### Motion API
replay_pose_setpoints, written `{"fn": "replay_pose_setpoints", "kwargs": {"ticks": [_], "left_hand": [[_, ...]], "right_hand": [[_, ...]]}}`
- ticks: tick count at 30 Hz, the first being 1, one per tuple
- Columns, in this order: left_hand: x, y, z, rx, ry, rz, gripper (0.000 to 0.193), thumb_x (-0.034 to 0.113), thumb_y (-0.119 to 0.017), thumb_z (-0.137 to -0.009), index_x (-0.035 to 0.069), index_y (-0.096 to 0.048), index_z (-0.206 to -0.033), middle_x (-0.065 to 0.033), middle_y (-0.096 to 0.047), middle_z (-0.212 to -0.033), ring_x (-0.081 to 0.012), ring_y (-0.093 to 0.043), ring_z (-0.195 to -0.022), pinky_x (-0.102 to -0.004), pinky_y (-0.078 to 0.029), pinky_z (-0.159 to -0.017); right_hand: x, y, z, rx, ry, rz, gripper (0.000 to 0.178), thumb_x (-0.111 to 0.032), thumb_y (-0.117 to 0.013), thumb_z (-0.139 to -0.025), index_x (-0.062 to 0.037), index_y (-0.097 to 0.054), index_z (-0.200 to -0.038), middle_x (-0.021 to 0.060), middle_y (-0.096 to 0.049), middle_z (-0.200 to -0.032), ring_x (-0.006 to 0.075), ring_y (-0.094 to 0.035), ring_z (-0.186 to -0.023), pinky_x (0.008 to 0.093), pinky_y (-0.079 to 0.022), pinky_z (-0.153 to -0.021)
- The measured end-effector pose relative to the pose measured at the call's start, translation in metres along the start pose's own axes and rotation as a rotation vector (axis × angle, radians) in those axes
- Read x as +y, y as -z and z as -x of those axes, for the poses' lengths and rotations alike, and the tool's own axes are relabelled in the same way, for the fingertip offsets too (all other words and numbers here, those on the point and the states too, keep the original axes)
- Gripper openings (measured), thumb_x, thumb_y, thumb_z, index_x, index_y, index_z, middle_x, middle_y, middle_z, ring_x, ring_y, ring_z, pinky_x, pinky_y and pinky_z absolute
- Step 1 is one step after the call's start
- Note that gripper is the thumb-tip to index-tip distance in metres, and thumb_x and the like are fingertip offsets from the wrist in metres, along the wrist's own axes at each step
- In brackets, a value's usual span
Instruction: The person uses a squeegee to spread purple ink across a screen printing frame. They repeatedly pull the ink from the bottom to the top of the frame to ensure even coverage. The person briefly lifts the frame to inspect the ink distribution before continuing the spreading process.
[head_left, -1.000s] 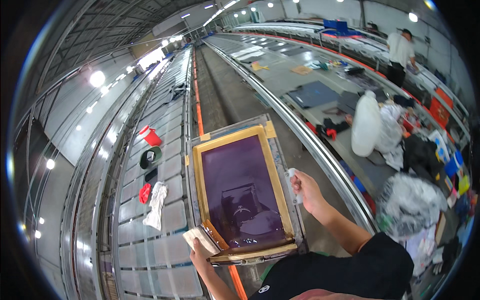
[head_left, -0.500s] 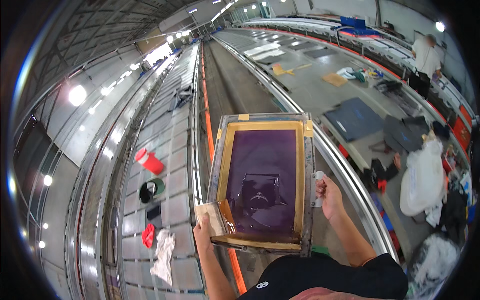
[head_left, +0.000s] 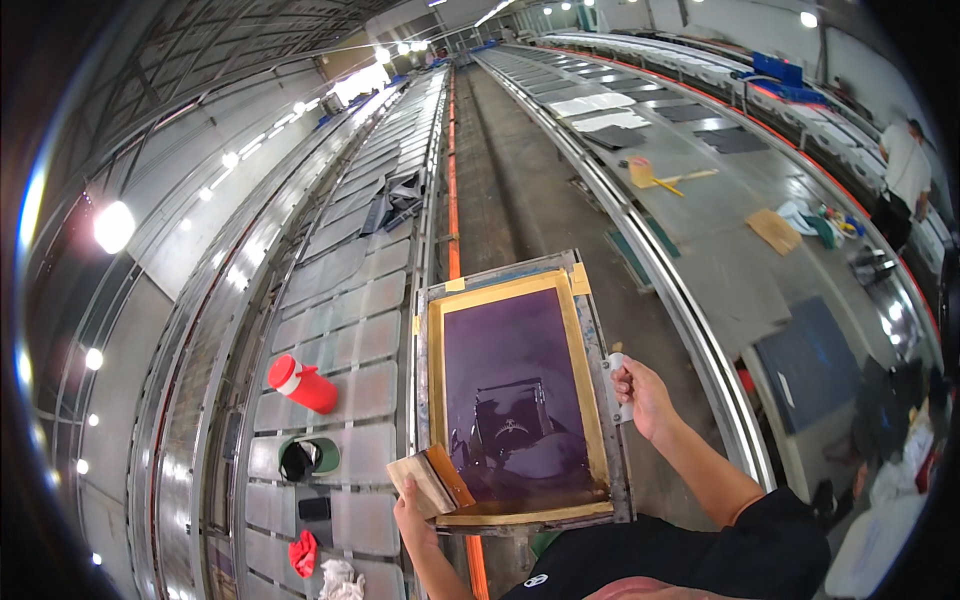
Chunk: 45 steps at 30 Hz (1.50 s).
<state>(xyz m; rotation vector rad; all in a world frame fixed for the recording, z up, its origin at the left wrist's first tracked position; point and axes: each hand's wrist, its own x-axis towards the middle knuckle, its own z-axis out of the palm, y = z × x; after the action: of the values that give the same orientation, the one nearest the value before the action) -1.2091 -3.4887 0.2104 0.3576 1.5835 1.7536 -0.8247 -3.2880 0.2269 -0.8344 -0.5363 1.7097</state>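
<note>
In front of me is a screen-printing frame [head_left: 602, 430] with a gold-brown taped inner border and a dark purple mesh. Wet, glossy ink with a small pale mark lies toward the near end of the mesh. My right hand [head_left: 640, 395] is closed around the white handle [head_left: 620, 388] on the frame's right side. At the near left corner, my left hand [head_left: 412, 515] grips the wooden grip of a squeegee [head_left: 425, 484]. The squeegee's amber blade is tilted against the inside of the frame, and its lower edge is partly hidden.
On the left printing table [head_left: 365, 390] are a red jug [head_left: 303, 385], a green cap [head_left: 322, 456], a black phone [head_left: 315, 509], a red cloth [head_left: 303, 553] and a white cloth [head_left: 341, 580]. A dark folded fabric [head_left: 812, 362] lies on the right table. Another person [head_left: 903, 170] stands far right.
My view has moved forward along the aisle; the jug, cap and cloths now sit lower in view. Frame and squeegee have travelled along in my hands, the frame turned slightly.
</note>
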Motion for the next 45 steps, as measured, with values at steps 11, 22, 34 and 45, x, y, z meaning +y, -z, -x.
{"fn": "replay_pose_setpoints", "kwargs": {"ticks": [11,22,34,45], "left_hand": [[0.071,-0.183,-0.294,-0.172,-0.104,0.045,0.048,0.040,-0.070,-0.098,-0.004,-0.065,-0.114,-0.0119,-0.072,-0.104,-0.0217,-0.072,-0.090,-0.0355,-0.059,-0.081],[0.109,-0.397,-0.539,-0.224,-0.143,-0.257,0.056,0.043,-0.075,-0.094,-0.007,-0.065,-0.117,-0.0125,-0.071,-0.106,-0.0209,-0.070,-0.092,-0.0343,-0.056,-0.082],[0.124,-0.560,-0.714,-0.036,-0.015,-0.099,0.062,0.046,-0.075,-0.093,-0.008,-0.061,-0.121,-0.0129,-0.070,-0.110,-0.0208,-0.070,-0.100,-0.0341,-0.056,-0.087],[0.150,-0.744,-0.976,0.028,-0.041,-0.111,0.057,0.044,-0.075,-0.094,-0.007,-0.066,-0.118,-0.0095,-0.071,-0.106,-0.0154,-0.068,-0.093,-0.0303,-0.054,-0.083]], "right_hand": [[-0.064,-0.114,-0.269,0.008,0.132,-0.042,0.022,-0.026,-0.058,-0.103,-0.0101,-0.059,-0.087,-0.0016,-0.056,-0.084,0.0086,-0.047,-0.069,0.0268,-0.037,-0.062],[-0.091,-0.119,-0.525,0.118,0.236,-0.108,0.027,-0.031,-0.055,-0.106,-0.0131,-0.056,-0.086,-0.0040,-0.050,-0.079,0.0074,-0.043,-0.069,0.0255,-0.035,-0.064],[-0.185,-0.198,-0.833,-0.077,0.133,-0.057,0.025,-0.025,-0.058,-0.104,-0.0108,-0.056,-0.083,0.0041,-0.059,-0.090,0.0093,-0.046,-0.073,0.0269,-0.037,-0.067],[-0.217,-0.266,-1.165,-0.132,0.102,-0.056,0.021,-0.023,-0.056,-0.106,-0.0102,-0.054,-0.089,0.0027,-0.058,-0.089,0.0105,-0.046,-0.075,0.0263,-0.036,-0.067]]}}
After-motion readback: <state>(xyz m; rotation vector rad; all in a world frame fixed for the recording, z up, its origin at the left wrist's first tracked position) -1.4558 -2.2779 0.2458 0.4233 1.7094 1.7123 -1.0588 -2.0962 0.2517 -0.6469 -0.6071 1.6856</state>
